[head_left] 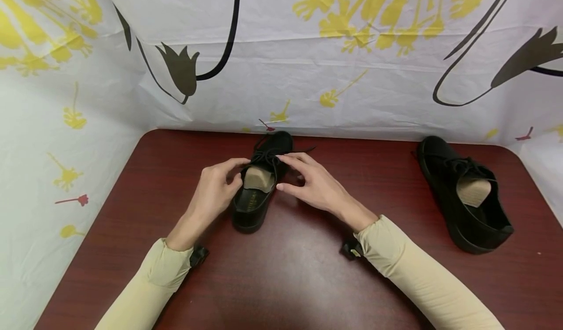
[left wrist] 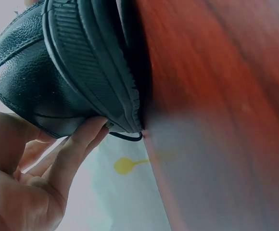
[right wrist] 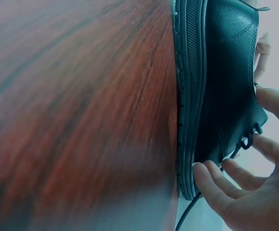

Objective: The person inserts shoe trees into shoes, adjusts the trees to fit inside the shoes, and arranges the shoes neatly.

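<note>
A black lace-up shoe [head_left: 249, 215] stands on the table with its toe toward the back. A beige block-like insert [head_left: 258, 179] sits inside it, and gold lettering marks the insole. My left hand [head_left: 212, 186] is at the shoe's left side, thumb by the opening and fingers reaching forward along the upper. On the other side my right hand [head_left: 317, 181] has its fingers spread. In the right wrist view its fingertips [right wrist: 204, 175] touch the shoe's side [right wrist: 226, 91] low down, while another finger is near the lace loop [right wrist: 247, 140]. Contact at the left thumb is unclear.
A second black shoe [head_left: 444, 193] with a similar beige insert [head_left: 474, 191] stands at the right of the dark red table [head_left: 281, 281]. A white patterned cloth [head_left: 281, 90] hangs behind the back edge and along the sides.
</note>
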`<state>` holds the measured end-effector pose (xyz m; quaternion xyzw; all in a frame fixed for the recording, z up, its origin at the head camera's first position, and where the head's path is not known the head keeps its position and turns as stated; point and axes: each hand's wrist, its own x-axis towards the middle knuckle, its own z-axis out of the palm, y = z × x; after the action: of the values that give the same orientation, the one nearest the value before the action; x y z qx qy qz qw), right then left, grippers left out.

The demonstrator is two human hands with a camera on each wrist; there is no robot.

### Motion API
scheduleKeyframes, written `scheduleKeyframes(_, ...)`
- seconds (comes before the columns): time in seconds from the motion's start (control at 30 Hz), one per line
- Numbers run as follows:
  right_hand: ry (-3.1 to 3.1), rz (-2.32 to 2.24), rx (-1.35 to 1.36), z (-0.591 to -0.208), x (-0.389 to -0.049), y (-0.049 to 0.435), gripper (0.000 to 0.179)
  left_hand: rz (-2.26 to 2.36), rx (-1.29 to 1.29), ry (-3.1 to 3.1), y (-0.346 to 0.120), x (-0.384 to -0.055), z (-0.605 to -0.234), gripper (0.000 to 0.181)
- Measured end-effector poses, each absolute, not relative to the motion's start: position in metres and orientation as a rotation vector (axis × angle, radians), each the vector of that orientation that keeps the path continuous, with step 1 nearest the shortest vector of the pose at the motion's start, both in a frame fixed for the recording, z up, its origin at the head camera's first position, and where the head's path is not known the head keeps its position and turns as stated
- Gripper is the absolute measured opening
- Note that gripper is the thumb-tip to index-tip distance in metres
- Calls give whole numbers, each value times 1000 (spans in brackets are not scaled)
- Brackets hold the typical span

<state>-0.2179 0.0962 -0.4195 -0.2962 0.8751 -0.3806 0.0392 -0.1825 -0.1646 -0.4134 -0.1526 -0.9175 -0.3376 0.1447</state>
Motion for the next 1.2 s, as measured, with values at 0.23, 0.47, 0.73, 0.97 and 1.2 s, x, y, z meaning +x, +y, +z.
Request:
scheduleKeyframes(0.23,2656,-1266,-855,-419,-219,90,58,-981,-446,-2617,-163,-182,-413,39)
scheduleKeyframes(0.47,2650,-1316,-848,-418,-220,88,59,-1005,-484,-2593,-161,-180,-412,39)
scheduleKeyframes(0.73,2607,-1394,-837,-416,-221,90,57,-1033,-485,-2581,-158,-180,-412,40)
scheduleKeyframes(0.97,2548,-1427,-796,-413,-223,95,55,-1115,-488,-2564,-155,-182,-411,41)
scheduleKeyframes(1.2,2534,-1439,-792,-408,-225,105,53,-1280,-466,-2564,-149,-182,-409,41)
